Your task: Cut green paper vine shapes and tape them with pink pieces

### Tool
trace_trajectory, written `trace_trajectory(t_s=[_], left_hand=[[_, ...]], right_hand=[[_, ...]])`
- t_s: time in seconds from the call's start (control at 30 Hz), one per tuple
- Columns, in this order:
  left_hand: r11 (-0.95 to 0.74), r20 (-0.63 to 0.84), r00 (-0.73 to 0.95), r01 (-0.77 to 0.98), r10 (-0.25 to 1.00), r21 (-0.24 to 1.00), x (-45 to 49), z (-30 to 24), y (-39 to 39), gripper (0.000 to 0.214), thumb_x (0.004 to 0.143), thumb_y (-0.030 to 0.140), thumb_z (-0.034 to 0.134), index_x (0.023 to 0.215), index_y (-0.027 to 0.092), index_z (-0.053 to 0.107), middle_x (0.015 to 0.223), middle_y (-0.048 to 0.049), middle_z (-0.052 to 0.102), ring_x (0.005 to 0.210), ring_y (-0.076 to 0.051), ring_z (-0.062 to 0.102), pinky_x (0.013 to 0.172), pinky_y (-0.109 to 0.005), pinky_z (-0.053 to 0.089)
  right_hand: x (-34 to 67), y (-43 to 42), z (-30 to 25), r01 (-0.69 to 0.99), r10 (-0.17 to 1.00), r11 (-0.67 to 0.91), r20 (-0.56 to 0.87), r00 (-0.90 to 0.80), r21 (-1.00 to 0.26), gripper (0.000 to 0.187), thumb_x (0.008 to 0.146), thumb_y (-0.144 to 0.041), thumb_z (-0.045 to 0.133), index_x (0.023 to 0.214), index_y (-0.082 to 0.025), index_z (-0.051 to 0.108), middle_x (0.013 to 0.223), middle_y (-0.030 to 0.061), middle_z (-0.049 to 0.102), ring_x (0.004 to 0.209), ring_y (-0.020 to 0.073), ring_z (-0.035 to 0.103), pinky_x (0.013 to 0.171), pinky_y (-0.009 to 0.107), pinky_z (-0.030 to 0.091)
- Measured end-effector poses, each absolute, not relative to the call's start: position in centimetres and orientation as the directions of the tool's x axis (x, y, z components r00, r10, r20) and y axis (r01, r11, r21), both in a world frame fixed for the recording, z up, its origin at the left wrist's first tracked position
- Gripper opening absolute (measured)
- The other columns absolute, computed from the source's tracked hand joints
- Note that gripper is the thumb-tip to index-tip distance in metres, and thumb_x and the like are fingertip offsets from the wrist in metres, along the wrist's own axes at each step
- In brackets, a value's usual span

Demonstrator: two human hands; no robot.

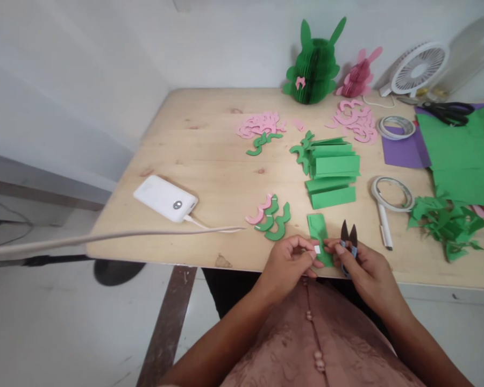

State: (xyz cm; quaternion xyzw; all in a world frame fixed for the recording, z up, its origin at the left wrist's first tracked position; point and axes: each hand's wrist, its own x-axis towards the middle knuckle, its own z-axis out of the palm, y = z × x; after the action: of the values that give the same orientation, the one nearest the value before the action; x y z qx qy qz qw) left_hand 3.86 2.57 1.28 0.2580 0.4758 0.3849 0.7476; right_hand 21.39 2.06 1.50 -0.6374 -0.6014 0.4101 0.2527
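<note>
My left hand is closed in a pinch on a small white piece that looks like double-sided tape. In my right hand is a pair of small scissors, blades pointing away from me and slightly apart. The thumb and index finger of that hand come close to the white piece. Beneath both hands, near the table edge, lies a folded green paper strip. Left of it are curvy green cutouts and a pink cutout, some bearing white strips.
Folded green paper and pink cutouts lie farther back. Tape rolls, a white pen and green scraps are at right. A power bank trails a cable. Paper rabbits and a fan stand behind.
</note>
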Motion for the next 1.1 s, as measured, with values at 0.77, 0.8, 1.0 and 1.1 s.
trace_trajectory(t_s=[0.77, 0.8, 1.0, 1.1], left_hand=[[0.529, -0.505, 0.170, -0.390, 0.846, 0.754, 4.0, 2.3, 2.3, 0.023, 0.069, 0.033, 0.075, 0.074, 0.014, 0.062, 0.092, -0.0081, 0.072, 0.069, -0.014, 0.068, 0.060, -0.024, 0.054], [0.526, -0.505, 0.165, -0.392, 0.847, 0.754, 4.1, 2.3, 2.3, 0.024, 0.069, 0.033, 0.075, 0.074, 0.014, 0.062, 0.093, -0.0085, 0.072, 0.069, -0.014, 0.068, 0.060, -0.024, 0.054], [0.482, -0.473, 0.133, -0.417, 0.871, 0.770, 4.4, 2.7, 2.3, 0.021, 0.072, 0.032, 0.072, 0.076, 0.014, 0.061, 0.092, -0.0071, 0.071, 0.070, -0.014, 0.068, 0.061, -0.024, 0.055], [0.461, -0.459, 0.118, -0.437, 0.880, 0.772, 4.6, 2.9, 2.2, 0.019, 0.073, 0.031, 0.071, 0.076, 0.015, 0.061, 0.091, -0.0056, 0.071, 0.069, -0.014, 0.067, 0.063, -0.025, 0.055]], right_hand=[[20.8, 0.7, 3.5, 0.330, 0.971, -0.223, -0.238, -0.006, -0.917, 0.031, 0.091, -0.047, 0.050, 0.096, -0.019, 0.063, 0.064, -0.0030, 0.051, 0.053, 0.0106, 0.043, 0.049, 0.023, 0.034], [20.8, 0.5, 3.6, 0.311, 0.972, -0.218, -0.235, -0.017, -0.925, 0.033, 0.092, -0.048, 0.048, 0.097, -0.019, 0.062, 0.063, -0.0031, 0.050, 0.053, 0.0106, 0.042, 0.049, 0.023, 0.033], [20.6, -0.1, 3.6, 0.274, 0.952, -0.257, -0.292, -0.095, -0.927, 0.036, 0.093, -0.049, 0.044, 0.088, -0.018, 0.062, 0.062, -0.0026, 0.047, 0.052, 0.0104, 0.039, 0.048, 0.023, 0.029], [20.3, -0.2, 3.5, 0.242, 0.937, -0.296, -0.330, -0.114, -0.924, 0.034, 0.090, -0.049, 0.048, 0.084, -0.018, 0.060, 0.061, -0.0032, 0.044, 0.052, 0.0102, 0.037, 0.046, 0.023, 0.027]])
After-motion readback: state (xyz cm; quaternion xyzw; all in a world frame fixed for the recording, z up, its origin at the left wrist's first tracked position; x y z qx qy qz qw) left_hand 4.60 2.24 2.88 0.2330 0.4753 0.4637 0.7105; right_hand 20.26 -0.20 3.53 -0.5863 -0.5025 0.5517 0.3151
